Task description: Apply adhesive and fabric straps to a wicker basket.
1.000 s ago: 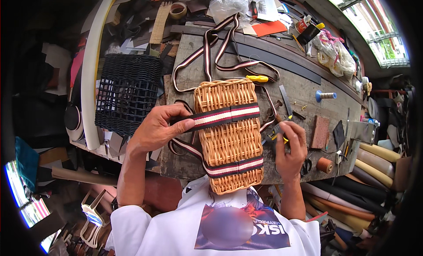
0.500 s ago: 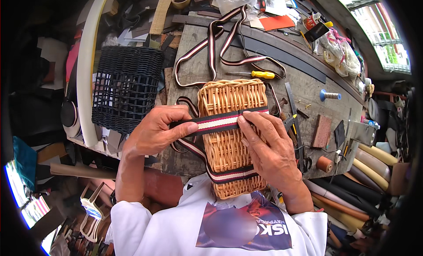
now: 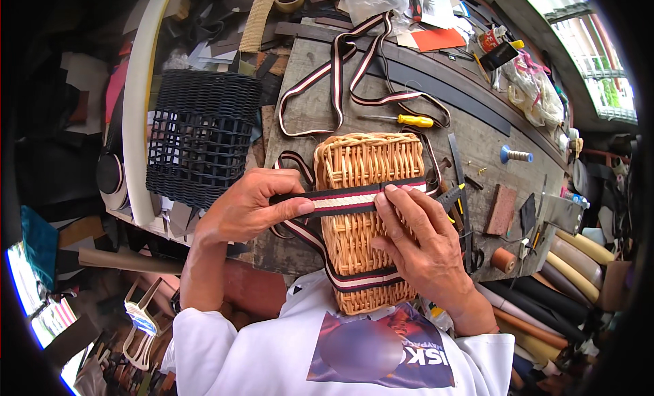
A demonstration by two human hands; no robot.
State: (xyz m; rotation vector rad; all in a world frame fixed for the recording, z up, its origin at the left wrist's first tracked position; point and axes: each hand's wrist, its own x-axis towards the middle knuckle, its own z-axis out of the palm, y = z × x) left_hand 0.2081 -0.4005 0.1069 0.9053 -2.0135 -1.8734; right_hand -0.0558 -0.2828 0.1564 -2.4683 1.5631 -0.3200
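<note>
A tan wicker basket (image 3: 371,164) lies on the worktable, tilted toward my shirt at its near end. Across its upper face runs a striped webbing strap (image 3: 344,201), black with dark red lines and a white centre. My left hand (image 3: 262,208) pinches this strap between thumb and fingers just left of the basket. The fingers of my right hand (image 3: 426,236) stretch over the strap near the basket's right side, fingertips pressing it down; the thumb rests on the wicker. A second band of the same strap (image 3: 368,279) crosses the basket's lower part.
A long loose length of strap (image 3: 337,75) loops over the table's far side beside a yellow-handled screwdriver (image 3: 414,120). A dark woven basket (image 3: 204,133) stands at left. Thread spools (image 3: 503,260), a brown block (image 3: 501,210) and a dark strip (image 3: 455,164) lie at right.
The whole scene sits slightly further right and lower in the picture. My right fingertips have shifted a little on the strap; the left hand keeps its pinch.
</note>
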